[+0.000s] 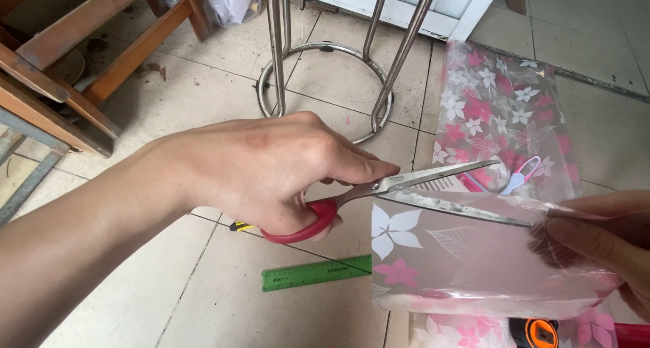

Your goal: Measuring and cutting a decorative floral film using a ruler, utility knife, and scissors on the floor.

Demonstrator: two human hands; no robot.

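On the tiled floor (203, 300), far right, lies a long clear plastic sheet (501, 111) printed with pink and white flowers. Near right, the right hand (602, 243) pinches a folded piece of flowered film (460, 260) between closed fingers. At centre, the left hand (271, 168) grips red-handled scissors (406, 189), blades slightly parted at the film's upper edge. Below them lies a green ruler (316, 273).
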